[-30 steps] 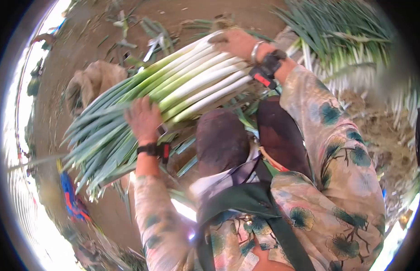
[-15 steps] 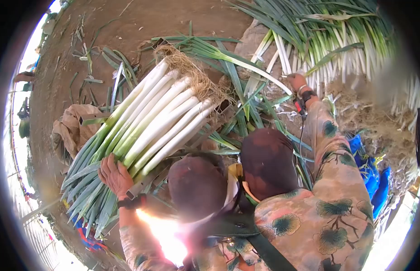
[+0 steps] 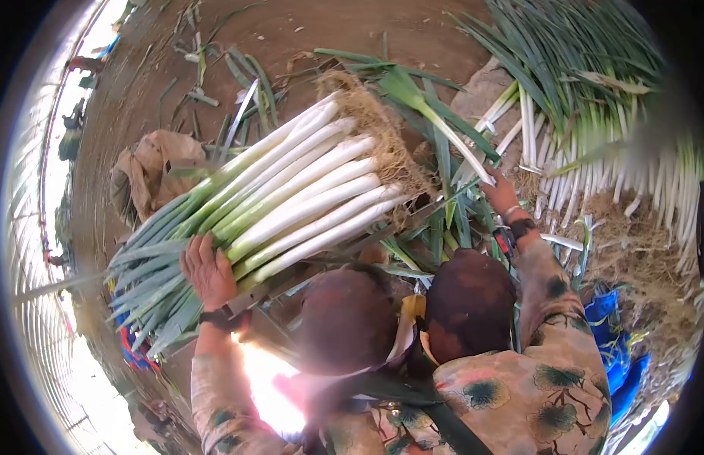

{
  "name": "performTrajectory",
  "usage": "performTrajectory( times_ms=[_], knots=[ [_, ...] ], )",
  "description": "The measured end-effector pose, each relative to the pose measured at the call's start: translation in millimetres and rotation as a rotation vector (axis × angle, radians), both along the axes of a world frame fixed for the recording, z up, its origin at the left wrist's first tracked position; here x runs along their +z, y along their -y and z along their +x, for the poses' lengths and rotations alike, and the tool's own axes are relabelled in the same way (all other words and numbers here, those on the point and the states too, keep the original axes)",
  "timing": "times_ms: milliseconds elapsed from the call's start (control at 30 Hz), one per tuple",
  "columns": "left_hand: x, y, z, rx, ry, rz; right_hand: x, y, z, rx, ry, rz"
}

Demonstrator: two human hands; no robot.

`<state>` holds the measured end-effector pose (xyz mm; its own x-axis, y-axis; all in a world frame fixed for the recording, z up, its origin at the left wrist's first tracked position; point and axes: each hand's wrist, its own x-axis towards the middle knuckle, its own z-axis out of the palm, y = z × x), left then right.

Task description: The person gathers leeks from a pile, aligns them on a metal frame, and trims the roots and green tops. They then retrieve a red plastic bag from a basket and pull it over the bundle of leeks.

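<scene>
My left hand (image 3: 208,271) lies on the green leaves of a thick bundle of green onions (image 3: 306,182), its fingers spread. The bundle's white stalks rest side by side on a low metal frame (image 3: 250,294), roots toward the upper right. At the right, my right hand (image 3: 501,193) is closed around the white end of a single green onion (image 3: 454,140), whose leaf end points up and left, beside the bundle's roots. A dark band with a small red device (image 3: 505,241) sits at the right wrist.
A large heap of green onions (image 3: 587,129) lies at the upper right, roots toward me. Cut leaves (image 3: 250,98) litter the dirt ground (image 3: 352,26). A brown sack (image 3: 155,173) is at the left, blue plastic (image 3: 613,326) at the right. My dark-covered knees (image 3: 473,303) are below.
The view has shifted, so the scene sits farther right. My right hand has drawn the single green onion nearer the bundle and toward me. My left hand stays on the leaves.
</scene>
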<state>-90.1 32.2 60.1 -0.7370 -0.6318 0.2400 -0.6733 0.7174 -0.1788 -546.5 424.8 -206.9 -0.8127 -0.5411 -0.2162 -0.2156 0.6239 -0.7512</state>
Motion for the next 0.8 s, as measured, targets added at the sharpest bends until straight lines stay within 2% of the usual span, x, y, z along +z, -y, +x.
performTrajectory(
  times_ms=[67, 133, 267, 367, 433, 567, 667, 733, 800],
  knots=[
    [-0.2, 1.6, 2.6, -0.014, -0.019, 0.002, 42.2, 4.4, 3.4, -0.005, 0.323, -0.033],
    [-3.2, 5.5, 5.5, -0.023, -0.015, -0.010, 89.6, 11.1, 13.7, -0.049, 0.588, -0.206],
    [16.6, 4.4, -3.5, -0.045, 0.026, 0.064, 204.7, 37.6, 45.3, -0.096, 0.800, -0.374],
    [35.9, 9.9, -8.5, -0.101, -0.019, 0.206, 270.7, 55.2, 74.5, -0.020, 0.713, -0.455],
    [26.0, 15.5, -7.1, -0.125, -0.128, 0.201, 305.6, 67.4, 95.8, 0.047, 0.644, -0.489],
    [12.5, 17.3, -0.3, -0.190, -0.282, 0.069, 364.7, 120.5, 146.7, 0.222, 0.296, -0.378],
    [12.7, 15.2, 2.3, -0.206, -0.349, -0.011, 365.5, 184.5, 176.8, 0.427, -0.048, -0.451],
    [14.9, 10.6, 2.3, -0.180, -0.362, -0.043, 375.8, 226.7, 204.7, 0.532, -0.151, -0.301],
    [17.2, 5.8, 2.9, -0.153, -0.347, -0.057, 341.4, 275.1, 217.1, 0.713, -0.385, -0.439]
  ],
)
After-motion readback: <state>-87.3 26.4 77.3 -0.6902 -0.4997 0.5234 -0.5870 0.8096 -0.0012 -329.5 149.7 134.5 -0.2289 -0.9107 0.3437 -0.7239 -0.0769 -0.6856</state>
